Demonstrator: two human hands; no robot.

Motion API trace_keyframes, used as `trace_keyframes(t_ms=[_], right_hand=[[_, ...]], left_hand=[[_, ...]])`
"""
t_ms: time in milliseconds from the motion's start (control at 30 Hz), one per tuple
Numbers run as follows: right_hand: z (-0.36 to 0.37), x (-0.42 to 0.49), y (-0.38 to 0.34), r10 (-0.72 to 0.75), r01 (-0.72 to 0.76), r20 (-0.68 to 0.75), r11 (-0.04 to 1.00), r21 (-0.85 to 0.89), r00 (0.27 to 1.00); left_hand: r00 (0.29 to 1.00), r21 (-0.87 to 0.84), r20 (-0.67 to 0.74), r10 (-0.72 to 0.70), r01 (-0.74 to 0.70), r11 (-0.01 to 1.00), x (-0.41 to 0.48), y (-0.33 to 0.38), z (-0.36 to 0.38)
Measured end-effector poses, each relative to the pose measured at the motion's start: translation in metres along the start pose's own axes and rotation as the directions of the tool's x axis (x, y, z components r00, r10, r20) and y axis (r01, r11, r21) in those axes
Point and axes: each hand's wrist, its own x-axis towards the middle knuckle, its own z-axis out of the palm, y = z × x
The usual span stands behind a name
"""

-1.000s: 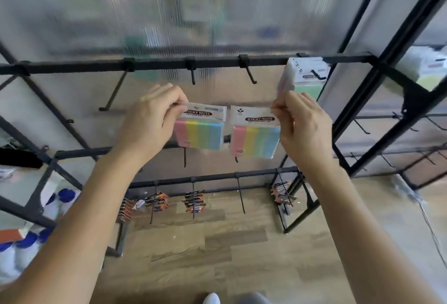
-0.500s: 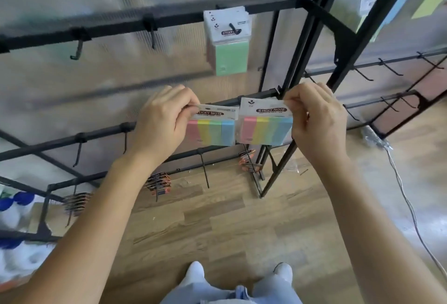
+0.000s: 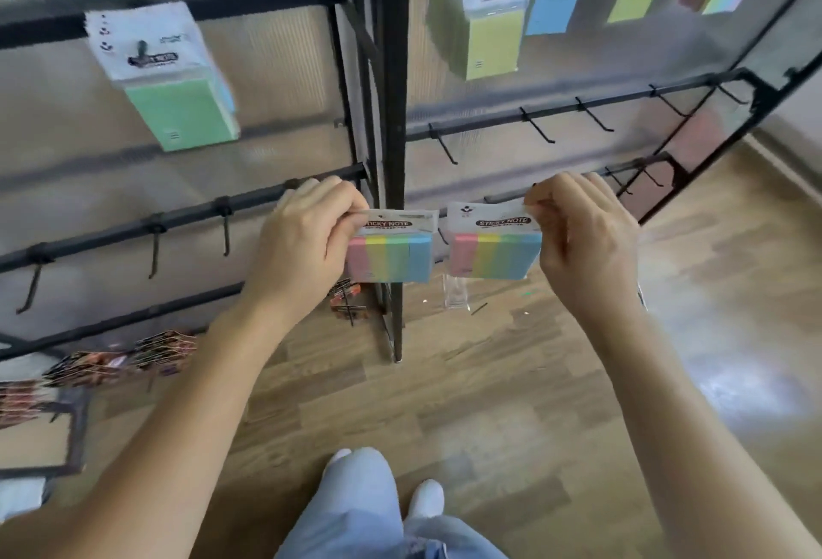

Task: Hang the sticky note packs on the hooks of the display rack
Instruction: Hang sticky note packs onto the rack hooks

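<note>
Hands — two; held packs — two.

- This looks like a shop or stockroom display area, built around a black metal display rack whose upright post carries horizontal rails.
- Left of the post, green sticky note packs hang stacked on one peg by white printed header cards, as retail goods do.
- Right of the post and higher, yellow packs and blue packs hang in a row.
- Right of the post, lower down, angled black hooks line a rail.
- Low and left of the post hang bunches of small carded goods, too blurred to identify.
- Behind the post stand translucent ribbed panels, and below it lies a wood-plank floor.
</note>
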Motion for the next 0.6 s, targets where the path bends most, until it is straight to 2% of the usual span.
trace_keyframes(t_ms=[167, 300, 600], right_hand=[[-0.007, 0.005, 0.062, 0.045, -0.045, -0.015, 0.999, -0.015, 0.999], [-0.004, 0.02, 0.107, 0.086, -0.087, -0.024, 0.996, -0.031, 0.996], [0.01, 0.096, 0.212, 0.042, -0.042, -0.003, 0.997, -0.062, 0.999]], left_hand=[[0.995, 0.064, 0.061, 0.083, -0.087, 0.994, 0.043, 0.032, 0.051], [0.996, 0.017, 0.056, 0.07, -0.071, 0.997, 0.079, 0.038, 0.09], [0.998, -0.001, -0.001, 0.068, -0.068, 0.998, 0.182, 0.038, 0.16]])
